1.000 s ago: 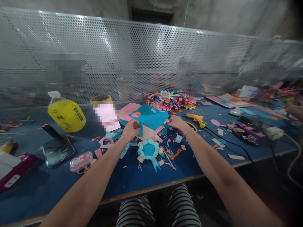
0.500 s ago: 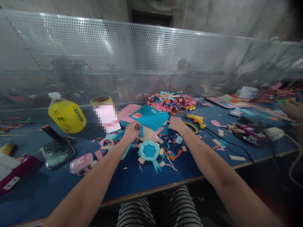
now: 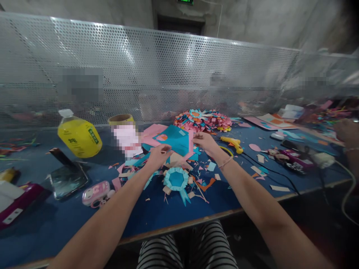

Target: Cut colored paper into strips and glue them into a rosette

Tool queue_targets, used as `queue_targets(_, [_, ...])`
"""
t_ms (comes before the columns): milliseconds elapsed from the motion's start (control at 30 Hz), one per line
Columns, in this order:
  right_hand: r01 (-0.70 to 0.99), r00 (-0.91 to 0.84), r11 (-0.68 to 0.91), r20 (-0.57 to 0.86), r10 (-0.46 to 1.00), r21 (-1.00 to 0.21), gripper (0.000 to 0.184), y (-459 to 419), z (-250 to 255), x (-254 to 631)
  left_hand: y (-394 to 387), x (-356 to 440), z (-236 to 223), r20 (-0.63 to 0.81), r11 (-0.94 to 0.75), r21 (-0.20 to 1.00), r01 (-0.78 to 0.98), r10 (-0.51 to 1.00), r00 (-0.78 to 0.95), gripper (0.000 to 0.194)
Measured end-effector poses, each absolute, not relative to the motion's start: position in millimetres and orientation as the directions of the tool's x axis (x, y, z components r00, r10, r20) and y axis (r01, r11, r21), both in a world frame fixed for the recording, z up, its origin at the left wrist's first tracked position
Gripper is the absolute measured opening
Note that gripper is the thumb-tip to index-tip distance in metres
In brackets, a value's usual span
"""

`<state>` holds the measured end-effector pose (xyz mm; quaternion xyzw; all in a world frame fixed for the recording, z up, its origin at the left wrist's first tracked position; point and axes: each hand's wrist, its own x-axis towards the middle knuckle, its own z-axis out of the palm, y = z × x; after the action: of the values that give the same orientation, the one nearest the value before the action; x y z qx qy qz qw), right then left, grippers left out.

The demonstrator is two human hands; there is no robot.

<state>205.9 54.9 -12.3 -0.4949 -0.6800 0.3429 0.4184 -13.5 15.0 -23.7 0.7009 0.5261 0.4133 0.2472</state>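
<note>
My right hand (image 3: 206, 144) is closed at the upper end of a pink paper strip (image 3: 191, 144), which stands along the right edge of a blue paper sheet (image 3: 176, 136). Over the lower left of that sheet is my left hand (image 3: 159, 155), its fingertips pinched together; what lies between them is too small to make out. Below both hands rests a light-blue rosette (image 3: 176, 178) with a darker blue centre and two ribbon tails. Pink paper (image 3: 153, 132) pokes out from under the blue sheet on the left.
Behind the sheets is a heap of paper pieces (image 3: 203, 121). A yellow glue gun (image 3: 234, 144) with a black cord lies right. On the left are a bottle of yellow liquid (image 3: 80, 136), a tape roll (image 3: 121, 119), a phone (image 3: 68, 181) and a pink case (image 3: 97, 192). Scraps surround the rosette.
My right hand has shifted slightly, its fingers now showing at the pink strip, which stands out more clearly along the blue sheet. My left hand has turned a little. The rosette has stayed put.
</note>
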Motion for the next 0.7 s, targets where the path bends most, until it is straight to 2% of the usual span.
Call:
queue_targets(67, [0.066, -0.244, 0.257, 0.234, 0.941, -0.964, 0.023, 46, -13, 191, 10, -9, -19, 0.305, -0.337, 0.835, 0.435, 0.942, 0.144, 0.02])
queue_targets(133, [-0.012, -0.326, 0.258, 0.247, 0.912, -0.966, 0.024, 38, -16, 177, 6, -5, -15, 0.299, -0.345, 0.852, 0.395, 0.938, 0.175, 0.018])
queue_targets(200, [0.015, -0.365, 0.295, 0.27, 0.891, -0.955, 0.022, 31, -19, 167, 3, -3, -14, 0.294, -0.353, 0.853, 0.386, 0.934, 0.205, 0.014])
queue_targets(333, [0.108, -0.332, 0.393, 0.34, 0.88, -0.913, 0.016, 26, -21, 164, 3, -3, -16, 0.265, -0.332, 0.872, 0.359, 0.938, 0.224, 0.013])
queue_targets(467, [0.164, -0.329, 0.424, 0.355, 0.875, -0.891, 0.012, 27, -19, 169, 5, -3, -20, 0.283, -0.357, 0.865, 0.352, 0.927, 0.245, 0.01])
queue_targets(700, [0.217, -0.365, 0.485, 0.391, 0.845, -0.847, 0.008, 23, -17, 169, 4, -2, -21, 0.338, -0.404, 0.858, 0.316, 0.909, 0.243, 0.018])
